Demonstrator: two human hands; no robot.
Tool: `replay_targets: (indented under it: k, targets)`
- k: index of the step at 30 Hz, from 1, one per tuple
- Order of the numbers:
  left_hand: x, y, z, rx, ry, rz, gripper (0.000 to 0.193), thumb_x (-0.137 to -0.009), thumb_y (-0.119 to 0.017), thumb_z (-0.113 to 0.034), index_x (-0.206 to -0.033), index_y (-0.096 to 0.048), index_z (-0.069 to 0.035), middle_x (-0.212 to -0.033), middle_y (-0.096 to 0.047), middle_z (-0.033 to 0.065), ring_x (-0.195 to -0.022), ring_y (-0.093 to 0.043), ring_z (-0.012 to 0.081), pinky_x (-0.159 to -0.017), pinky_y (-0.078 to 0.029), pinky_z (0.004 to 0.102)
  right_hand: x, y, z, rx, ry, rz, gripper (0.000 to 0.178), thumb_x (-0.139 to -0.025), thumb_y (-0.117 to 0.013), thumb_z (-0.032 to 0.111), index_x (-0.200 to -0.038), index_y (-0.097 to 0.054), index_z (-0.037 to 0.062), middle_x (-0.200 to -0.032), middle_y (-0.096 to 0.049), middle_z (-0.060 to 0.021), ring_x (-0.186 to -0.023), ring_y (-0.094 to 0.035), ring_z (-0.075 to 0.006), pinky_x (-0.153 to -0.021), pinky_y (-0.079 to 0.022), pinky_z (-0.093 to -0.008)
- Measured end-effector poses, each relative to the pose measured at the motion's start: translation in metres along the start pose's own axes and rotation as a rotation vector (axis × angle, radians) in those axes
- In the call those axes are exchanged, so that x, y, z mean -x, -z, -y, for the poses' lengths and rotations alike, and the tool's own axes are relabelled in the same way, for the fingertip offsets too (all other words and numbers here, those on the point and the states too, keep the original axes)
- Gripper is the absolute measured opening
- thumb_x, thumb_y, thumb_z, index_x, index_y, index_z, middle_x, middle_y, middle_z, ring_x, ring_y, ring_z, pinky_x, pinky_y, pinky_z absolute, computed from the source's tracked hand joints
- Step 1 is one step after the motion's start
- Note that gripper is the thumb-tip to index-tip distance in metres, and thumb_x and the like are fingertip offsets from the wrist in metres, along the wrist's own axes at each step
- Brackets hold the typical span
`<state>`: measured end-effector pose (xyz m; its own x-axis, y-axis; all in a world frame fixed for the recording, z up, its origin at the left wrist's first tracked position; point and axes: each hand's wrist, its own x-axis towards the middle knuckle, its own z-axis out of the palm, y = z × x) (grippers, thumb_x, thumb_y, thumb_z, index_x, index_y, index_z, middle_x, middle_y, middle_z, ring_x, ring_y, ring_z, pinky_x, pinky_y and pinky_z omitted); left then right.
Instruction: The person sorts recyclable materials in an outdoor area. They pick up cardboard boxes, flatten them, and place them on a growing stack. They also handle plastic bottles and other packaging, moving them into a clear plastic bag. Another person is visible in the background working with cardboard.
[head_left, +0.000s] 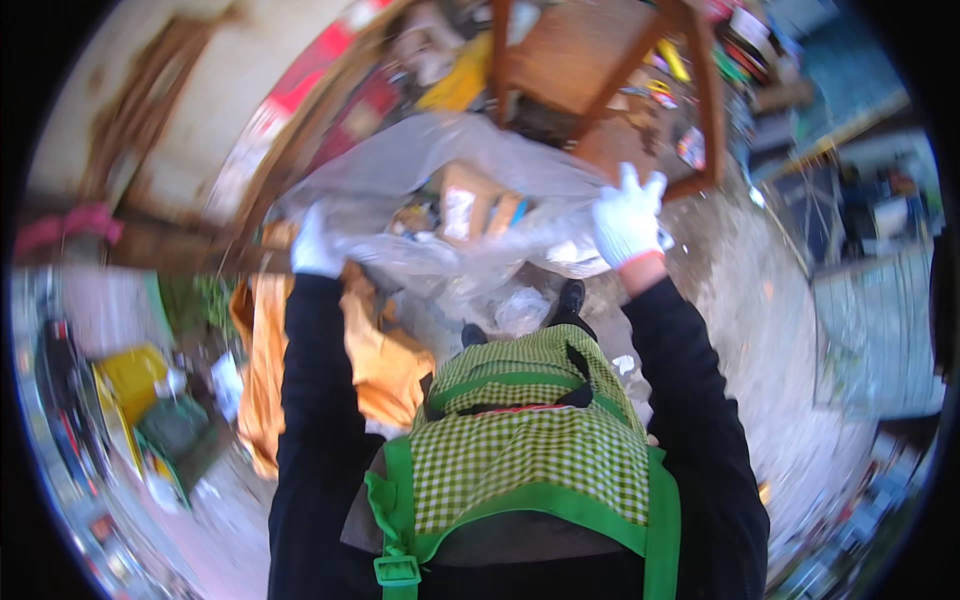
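A large clear plastic bag [420, 150] is spread wide in front of me with its mouth facing up. My left hand [315, 245], in a white glove, grips its left edge; the fingers are partly blurred. At the right edge, my right hand [628, 218], also white-gloved, pinches the plastic with some fingers raised. Inside the bag lies a brown cardboard box [482, 208] with a white label, among smaller scraps that I cannot make out.
A brown wooden chair [565, 60] stands beyond the bag, with litter around it. Orange cloth or sheeting [385, 365] lies at the left. A green checked apron-like carrier [530, 460] covers my front. Pale blue panels [865, 330] stand at the right beside bare ground [760, 310].
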<state>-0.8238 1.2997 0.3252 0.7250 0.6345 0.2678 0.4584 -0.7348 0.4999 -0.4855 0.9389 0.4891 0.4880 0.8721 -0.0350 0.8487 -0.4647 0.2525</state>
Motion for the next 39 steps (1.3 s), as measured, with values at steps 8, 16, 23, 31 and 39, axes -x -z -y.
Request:
replay_targets:
  k: [8, 16, 23, 31, 39]
  targets:
    - [-0.056, -0.003, 0.043, 1.755, 0.568, 0.053, 0.023, -0.102, -0.056, -0.023, -0.112, -0.067, -0.006, -0.116, -0.068, 0.0084, -0.1, -0.062, 0.0224, -0.089, -0.054, 0.0381, -0.001, 0.012, 0.003, -0.841, 0.286, -0.819, 0.026, -0.09, -0.055, 0.019, -0.114, -0.065, 0.0166, -0.142, -0.053, -0.0132, -0.136, -0.045, -0.0363, -0.111, -0.036, -0.0565]
    - [-0.009, -0.075, -0.158, 0.919, 1.181, -0.275, 0.028, -0.099, -0.059, -0.024, -0.116, -0.066, -0.004, -0.112, -0.068, 0.0086, -0.096, -0.064, 0.026, -0.087, -0.054, 0.0396, 0.213, -0.13, -0.251, -1.118, -0.407, -0.26, 0.036, -0.077, -0.069, 0.012, -0.114, -0.067, 0.0095, -0.128, -0.062, -0.0159, -0.103, -0.067, -0.0367, -0.086, -0.056, -0.0417]
    - [0.001, -0.248, -0.313, 0.587, 1.155, 0.419, 0.028, -0.097, -0.06, -0.024, -0.116, -0.067, -0.004, -0.107, -0.069, 0.0092, -0.089, -0.064, 0.0257, -0.082, -0.053, 0.0398, 0.414, -0.235, -0.357, -1.182, -1.258, -0.158, 0.035, -0.083, -0.072, 0.016, -0.116, -0.07, 0.0044, -0.128, -0.065, -0.0165, -0.117, -0.064, -0.0327, -0.099, -0.051, -0.0377]
    - [-0.042, -0.383, -0.423, 0.267, 0.77, 0.898, 0.029, -0.094, -0.062, -0.023, -0.115, -0.069, -0.004, -0.101, -0.07, 0.0098, -0.082, -0.064, 0.0253, -0.076, -0.053, 0.0399, 0.483, -0.271, -0.335, -1.117, -1.33, 0.002, 0.033, -0.083, -0.072, 0.017, -0.114, -0.072, 0.0066, -0.124, -0.067, -0.0168, -0.106, -0.069, -0.034, -0.091, -0.055, -0.0409]
    - [-0.028, -0.569, -0.54, 0.091, 0.496, 1.207, 0.03, -0.092, -0.064, -0.022, -0.115, -0.07, -0.004, -0.095, -0.07, 0.0104, -0.075, -0.064, 0.025, -0.071, -0.053, 0.0401, 0.548, -0.323, -0.373, -1.179, -1.619, 0.202, 0.035, -0.079, -0.069, 0.018, -0.113, -0.071, 0.0093, -0.121, -0.068, -0.0165, -0.104, -0.069, -0.0349, -0.092, -0.055, -0.0421]
